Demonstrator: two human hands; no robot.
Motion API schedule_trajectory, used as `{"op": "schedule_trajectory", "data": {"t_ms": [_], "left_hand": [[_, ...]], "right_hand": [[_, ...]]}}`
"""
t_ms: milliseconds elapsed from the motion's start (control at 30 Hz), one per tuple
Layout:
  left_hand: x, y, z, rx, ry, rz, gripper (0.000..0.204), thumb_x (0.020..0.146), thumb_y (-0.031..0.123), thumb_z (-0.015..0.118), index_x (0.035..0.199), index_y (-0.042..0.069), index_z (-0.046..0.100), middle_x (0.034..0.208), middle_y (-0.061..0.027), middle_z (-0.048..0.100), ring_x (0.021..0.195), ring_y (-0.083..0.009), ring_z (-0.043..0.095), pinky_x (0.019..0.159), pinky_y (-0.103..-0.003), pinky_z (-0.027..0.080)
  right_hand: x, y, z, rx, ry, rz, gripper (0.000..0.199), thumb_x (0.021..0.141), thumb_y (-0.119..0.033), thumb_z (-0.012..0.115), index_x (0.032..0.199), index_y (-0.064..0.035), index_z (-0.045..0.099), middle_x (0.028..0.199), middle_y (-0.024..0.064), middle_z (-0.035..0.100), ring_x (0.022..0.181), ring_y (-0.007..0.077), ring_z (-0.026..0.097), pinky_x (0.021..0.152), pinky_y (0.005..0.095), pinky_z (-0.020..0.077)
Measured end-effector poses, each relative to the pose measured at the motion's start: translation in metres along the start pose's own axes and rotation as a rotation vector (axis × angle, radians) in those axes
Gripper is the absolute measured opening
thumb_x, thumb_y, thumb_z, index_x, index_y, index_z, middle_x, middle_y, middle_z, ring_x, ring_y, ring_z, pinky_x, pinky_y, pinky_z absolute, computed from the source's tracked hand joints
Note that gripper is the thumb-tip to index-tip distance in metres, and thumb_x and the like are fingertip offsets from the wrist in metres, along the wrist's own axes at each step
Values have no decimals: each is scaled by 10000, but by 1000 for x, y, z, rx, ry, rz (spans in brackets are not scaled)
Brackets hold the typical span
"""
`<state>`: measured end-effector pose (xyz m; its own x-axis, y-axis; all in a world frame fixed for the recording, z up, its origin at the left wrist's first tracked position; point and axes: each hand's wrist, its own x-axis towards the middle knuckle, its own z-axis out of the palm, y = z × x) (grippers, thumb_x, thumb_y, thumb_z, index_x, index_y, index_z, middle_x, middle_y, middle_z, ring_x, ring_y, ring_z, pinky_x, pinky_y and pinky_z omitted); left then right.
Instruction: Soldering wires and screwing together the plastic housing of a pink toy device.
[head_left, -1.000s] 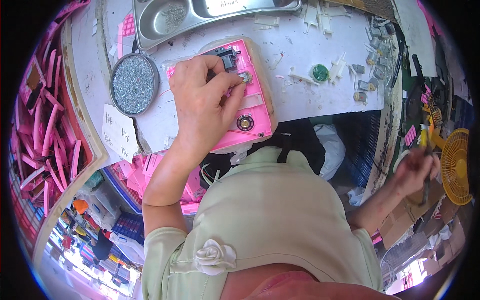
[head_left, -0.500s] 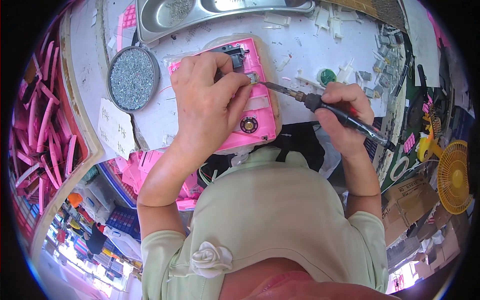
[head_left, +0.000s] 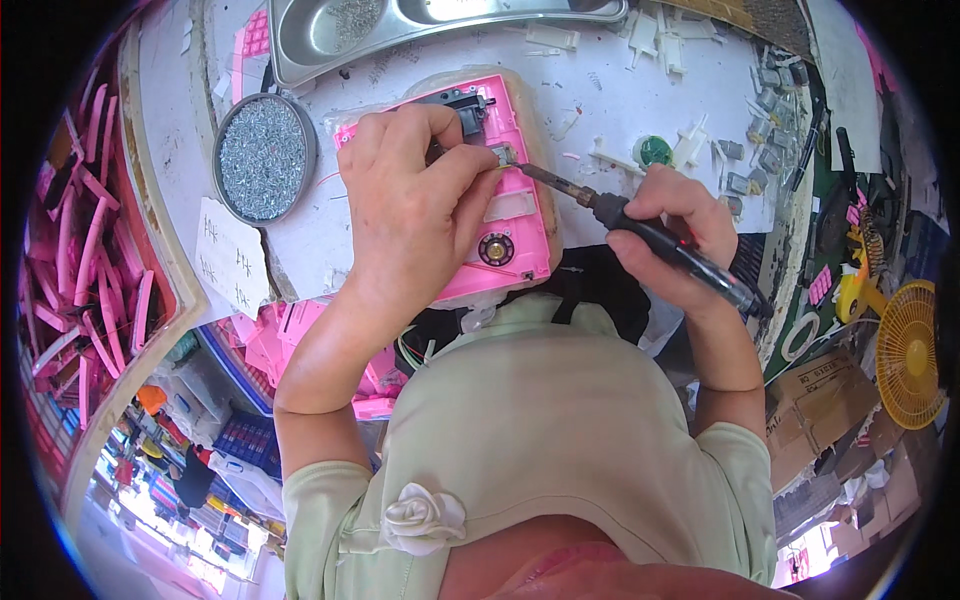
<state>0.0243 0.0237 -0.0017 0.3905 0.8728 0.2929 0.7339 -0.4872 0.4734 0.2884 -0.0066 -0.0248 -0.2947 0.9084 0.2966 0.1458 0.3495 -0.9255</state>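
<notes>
— Pink plastic housing (head_left: 510,215): where does it sit?

— Flat on the white surface (head_left: 610,100), right at its near edge in front of you, open side up, with a small round speaker (head_left: 496,249) showing near its lower end and a black part (head_left: 468,100) at its far end.

— And your hands?

— Your left hand (head_left: 410,200) lies over the housing's left half, fingers curled down and pressing it, fingertips pinched near a small metal piece at the middle. Your right hand (head_left: 675,235) is closed around a black-handled soldering iron (head_left: 640,230), gripped like a pen; its metal tip reaches left and meets the housing just beside your left fingertips.

— What lies around?

— A round tin of small silvery screws (head_left: 263,157) stands just left of the housing. A slip of white paper (head_left: 228,258) with handwriting sits at the surface's edge below it. A steel tray (head_left: 400,30) runs along the far side. White plastic parts (head_left: 690,150) and a small green disc (head_left: 653,151) are scattered right of the iron. Pink plastic strips (head_left: 85,260) fill a bin at your far left; a yellow fan (head_left: 908,350) stands low to your right.
</notes>
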Motion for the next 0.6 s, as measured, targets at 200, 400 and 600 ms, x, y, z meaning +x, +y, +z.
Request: {"op": "schedule_trajectory", "data": {"t_ms": [200, 400, 600], "left_hand": [[-1, 1, 1, 13, 2, -5, 172, 721, 132, 824, 867, 127, 734, 988, -31, 586, 936, -269, 528, 807, -421, 382], [-1, 1, 1, 24, 7, -6, 171, 715, 133, 827, 859, 126, 735, 986, -30, 587, 942, -267, 531, 813, -420, 384], [-2, 3, 0, 38, 7, 1, 169, 721, 132, 827, 869, 132, 745, 982, -18, 601, 930, -248, 547, 811, -408, 381]], "right_hand": [[3, 2, -3, -77, 7, -187, 323, 772, -26, 855, 1011, -40, 638, 792, 61, 655, 612, 159, 557, 520, 285, 419], [-5, 4, -10, -2, 80, -145, 332, 767, -18, 857, 1014, -28, 636, 782, 57, 643, 592, 147, 522, 501, 272, 372], [-4, 2, -12, -10, 67, -128, 337, 761, -3, 857, 1015, -21, 637, 777, 60, 638, 593, 133, 520, 493, 260, 362]]}}
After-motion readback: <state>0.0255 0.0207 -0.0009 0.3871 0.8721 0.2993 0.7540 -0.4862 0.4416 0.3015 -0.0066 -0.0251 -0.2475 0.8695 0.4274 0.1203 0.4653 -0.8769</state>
